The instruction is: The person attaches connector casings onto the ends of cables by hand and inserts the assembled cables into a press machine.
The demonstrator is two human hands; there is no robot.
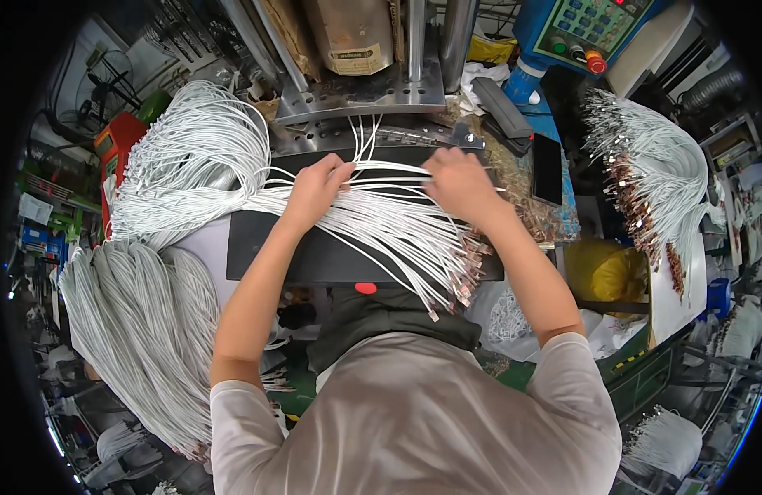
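Note:
A bundle of white cables (373,219) lies across the black work surface (265,252). The bundle's coppery and metallic connector ends (468,276) fan out toward the lower right. My left hand (317,191) is closed at the bundle's upper edge, fingertips pinching a few white cables. To its right, my right hand (463,183) curls around cable strands separated from the rest; their tips poke out past it. A few other strands run up from between my hands to the metal die of the press (360,101). The right fingertips are partly hidden and slightly blurred.
Looped cable bundles (191,140) pile up at left, with another hanging bundle (142,330) below. More cables (661,173) hang at far right. A control panel (591,33) with a red button, a phone (547,169) and a grey tool-like object (503,107) stand right of the press.

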